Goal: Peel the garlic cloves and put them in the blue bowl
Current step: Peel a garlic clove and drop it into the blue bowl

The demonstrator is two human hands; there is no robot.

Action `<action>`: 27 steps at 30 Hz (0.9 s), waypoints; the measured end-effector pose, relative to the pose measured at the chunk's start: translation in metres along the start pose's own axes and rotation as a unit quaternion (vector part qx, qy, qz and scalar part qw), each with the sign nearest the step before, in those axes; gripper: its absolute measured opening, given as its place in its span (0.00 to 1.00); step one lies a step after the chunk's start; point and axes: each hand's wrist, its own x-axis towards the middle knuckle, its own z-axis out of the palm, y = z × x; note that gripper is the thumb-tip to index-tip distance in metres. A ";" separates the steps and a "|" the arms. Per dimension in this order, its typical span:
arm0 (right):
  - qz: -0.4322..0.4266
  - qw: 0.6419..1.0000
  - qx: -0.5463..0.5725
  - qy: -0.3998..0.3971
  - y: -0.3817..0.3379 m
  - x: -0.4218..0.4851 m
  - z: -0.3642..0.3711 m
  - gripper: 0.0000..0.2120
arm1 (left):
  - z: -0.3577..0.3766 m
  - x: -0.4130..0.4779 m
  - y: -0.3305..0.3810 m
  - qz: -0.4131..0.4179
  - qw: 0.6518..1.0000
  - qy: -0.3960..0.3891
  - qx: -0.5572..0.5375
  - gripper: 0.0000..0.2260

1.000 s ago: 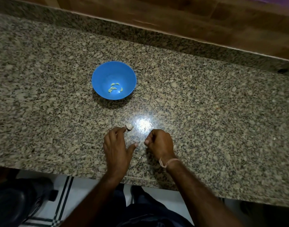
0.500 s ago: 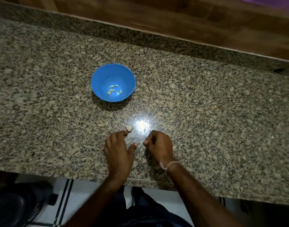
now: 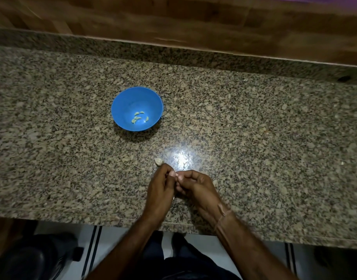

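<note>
Left hand, right hand curled together — cannot tell what either grip holds; garlic clove just beside.

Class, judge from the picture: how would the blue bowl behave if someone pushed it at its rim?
The blue bowl looks like thin plastic, so probably light. On the glossy countertop it would likely slide. Only a few peeled cloves weigh it down, so a rim push might tip it.
</note>
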 end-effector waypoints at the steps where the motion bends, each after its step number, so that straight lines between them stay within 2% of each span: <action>1: 0.002 1.000 0.007 0.000 0.000 -0.001 -0.001 0.05 | 0.001 0.000 0.002 0.008 1.000 -0.004 0.000 0.10; 4: 0.021 0.999 0.039 -0.003 -0.004 0.001 -0.005 0.03 | 0.004 -0.001 0.006 0.025 1.000 -0.007 0.007 0.09; 9: 0.054 0.998 0.001 -0.008 -0.004 0.002 -0.010 0.11 | 0.010 -0.005 0.008 0.027 1.000 -0.003 0.010 0.11; 14: -0.058 0.990 -0.128 0.008 -0.007 0.000 -0.007 0.11 | 0.009 -0.005 0.015 -0.008 1.000 -0.004 0.003 0.12; 16: -0.061 0.994 -0.093 0.009 -0.008 0.000 -0.007 0.07 | 0.012 -0.005 0.020 -0.012 1.000 0.005 -0.004 0.12; 18: -0.023 1.000 -0.013 -0.014 -0.007 -0.001 -0.006 0.05 | 0.016 -0.006 0.023 -0.012 1.000 0.023 -0.007 0.12; 21: 0.013 0.999 0.020 -0.023 -0.001 -0.001 -0.005 0.07 | 0.022 -0.008 0.022 -0.021 0.999 0.042 0.007 0.11; 24: -0.015 0.999 -0.034 -0.030 0.001 0.000 -0.008 0.12 | 0.021 -0.010 0.022 -0.031 0.999 0.034 0.012 0.12; 27: -0.135 0.972 -0.182 -0.054 -0.005 -0.001 -0.012 0.13 | 0.019 -0.010 0.025 -0.049 0.999 0.009 0.000 0.13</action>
